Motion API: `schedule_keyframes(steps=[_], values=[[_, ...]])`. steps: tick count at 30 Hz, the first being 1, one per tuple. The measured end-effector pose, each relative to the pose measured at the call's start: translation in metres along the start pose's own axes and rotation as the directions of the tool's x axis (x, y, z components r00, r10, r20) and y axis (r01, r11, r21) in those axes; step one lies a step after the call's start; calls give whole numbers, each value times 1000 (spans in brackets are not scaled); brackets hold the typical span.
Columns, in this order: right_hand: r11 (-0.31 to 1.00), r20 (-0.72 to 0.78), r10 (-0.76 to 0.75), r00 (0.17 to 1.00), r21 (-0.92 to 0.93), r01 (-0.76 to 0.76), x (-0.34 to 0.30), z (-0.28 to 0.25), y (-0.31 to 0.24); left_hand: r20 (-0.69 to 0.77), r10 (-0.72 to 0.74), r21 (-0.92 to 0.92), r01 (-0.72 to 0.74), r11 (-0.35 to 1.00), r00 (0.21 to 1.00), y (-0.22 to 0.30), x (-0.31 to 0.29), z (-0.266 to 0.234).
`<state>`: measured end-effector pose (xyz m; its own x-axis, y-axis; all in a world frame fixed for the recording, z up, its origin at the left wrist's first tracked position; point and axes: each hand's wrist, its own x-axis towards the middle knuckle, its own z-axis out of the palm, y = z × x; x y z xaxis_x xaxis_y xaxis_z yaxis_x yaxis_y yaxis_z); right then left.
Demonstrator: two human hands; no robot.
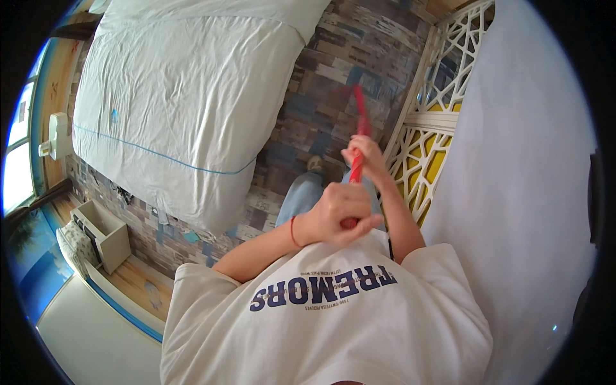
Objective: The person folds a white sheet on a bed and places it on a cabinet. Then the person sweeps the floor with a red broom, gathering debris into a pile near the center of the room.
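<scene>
Patchwork wood-look flooring [327, 70] is running between a white-covered bed [186, 83] and a pale lattice partition [443, 122] with yellow showing behind its lower gaps. You are standing in this strip, holding a slim red pole [364, 120] out in front of your body. Your left hand [343, 215] is clenching its near end, and your right hand [364, 157] is wrapping around it farther along, the two gripping apart on the same shaft. The pole's far end is blurring over the floor, so you seem to be mid-stroke; what is on its tip you cannot tell. The next move appears to call for keeping both grips firm and steering that end clear of bed and lattice.

Smooth and straight, the shaft is looking stiff, with paler marks between your hands. Soft creases are rippling across the bed cover, a thin blue line [173, 154] is curving along it, and the lattice is forming hard, angular cells.
</scene>
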<state>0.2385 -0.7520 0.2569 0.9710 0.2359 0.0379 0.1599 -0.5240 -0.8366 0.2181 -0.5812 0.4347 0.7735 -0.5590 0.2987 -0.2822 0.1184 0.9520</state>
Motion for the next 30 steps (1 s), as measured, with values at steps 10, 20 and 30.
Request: schedule_keyframes(steps=[10, 20, 30], values=[[901, 92, 221, 971, 361, -239, 100, -11, 138, -424, -265, 88, 331, 940, 866, -94, 121, 5], [986, 130, -143, 981, 104, 130, 172, -141, 116, -270, 35, 121, -2, 993, 962, -61, 235, 34], [962, 112, -50, 992, 273, 18, 256, -175, 257, -381, -270, 165, 353, 921, 884, -162, 338, 42]])
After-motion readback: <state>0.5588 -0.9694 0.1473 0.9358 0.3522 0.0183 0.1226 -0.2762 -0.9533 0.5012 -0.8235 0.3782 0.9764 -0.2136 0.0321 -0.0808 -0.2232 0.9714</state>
